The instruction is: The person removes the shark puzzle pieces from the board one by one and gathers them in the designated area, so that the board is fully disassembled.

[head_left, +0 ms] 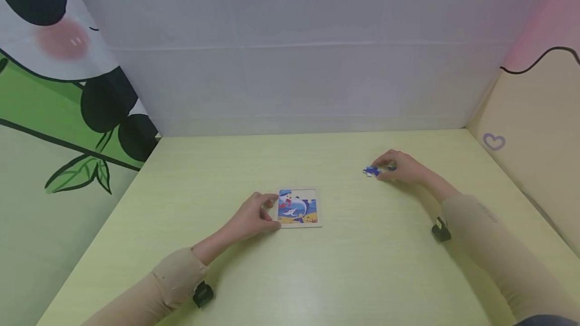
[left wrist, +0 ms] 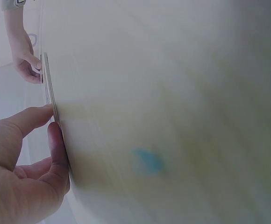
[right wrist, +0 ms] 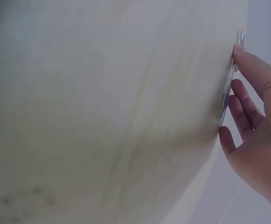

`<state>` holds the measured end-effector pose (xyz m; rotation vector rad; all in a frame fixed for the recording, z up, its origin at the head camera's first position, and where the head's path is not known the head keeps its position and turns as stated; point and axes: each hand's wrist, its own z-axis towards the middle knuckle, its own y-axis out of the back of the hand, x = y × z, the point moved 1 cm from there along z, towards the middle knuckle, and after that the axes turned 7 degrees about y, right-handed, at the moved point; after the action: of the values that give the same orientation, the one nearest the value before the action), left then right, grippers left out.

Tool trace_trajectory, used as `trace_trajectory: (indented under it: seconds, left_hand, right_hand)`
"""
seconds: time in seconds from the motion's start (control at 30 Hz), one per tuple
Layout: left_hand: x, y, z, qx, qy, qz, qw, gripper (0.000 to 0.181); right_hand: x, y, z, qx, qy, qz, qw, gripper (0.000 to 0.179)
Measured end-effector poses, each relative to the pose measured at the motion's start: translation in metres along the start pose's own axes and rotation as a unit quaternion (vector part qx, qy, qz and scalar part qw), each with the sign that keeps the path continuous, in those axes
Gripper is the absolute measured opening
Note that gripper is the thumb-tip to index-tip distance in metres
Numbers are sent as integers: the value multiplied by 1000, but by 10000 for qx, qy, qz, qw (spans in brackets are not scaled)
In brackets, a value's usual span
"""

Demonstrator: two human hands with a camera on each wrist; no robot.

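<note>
A square jigsaw puzzle (head_left: 296, 209) with a pale frame and a blue sea picture lies flat on the table. Its upper part shows bare, pale backing. My left hand (head_left: 254, 216) holds the frame's left side, thumb at the lower corner and a forefinger higher up. In the left wrist view the left hand (left wrist: 30, 163) has its fingertips right at the board's thin edge. Further right and back, my right hand (head_left: 403, 167) holds a blue-and-white puzzle piece (head_left: 372, 171) between thumb and fingers. Another dark blue bit (head_left: 392, 166) shows within the curve of that hand.
The pale yellow table (head_left: 344, 270) runs back to a grey-white cloth wall (head_left: 308, 84). A printed panel (head_left: 68, 99) stands at the left, a beige-pink one (head_left: 534, 130) at the right. Dark clips (head_left: 203, 294) hang by both sleeves.
</note>
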<state>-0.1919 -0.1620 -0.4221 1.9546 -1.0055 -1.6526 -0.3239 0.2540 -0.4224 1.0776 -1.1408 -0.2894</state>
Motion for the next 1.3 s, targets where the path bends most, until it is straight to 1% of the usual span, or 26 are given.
trace_trajectory:
  seconds: [0.3, 0.67, 0.9, 1.13, 1.3]
  left_hand:
    - [-1, -1, 1, -9, -20, 42, 10000, 71]
    - [-2, 0, 0, -12, -16, 40, 10000, 71]
    - [-3, 0, -1, 17, 3, 9, 10000, 71]
    - [-2, 0, -1, -18, 2, 25, 10000, 71]
    - [-2, 1, -2, -7, 10, 23, 10000, 71]
  right_hand:
    - [1, 0, 1, -37, 97, -18, 9999, 36]
    - [3, 2, 0, 25, 216, -63, 9997, 36]
    - [4, 2, -1, 34, 201, -5, 9998, 37]
    - [4, 2, -1, 43, 183, -25, 9998, 37]
    - [4, 2, -1, 108, 138, 85, 9998, 44]
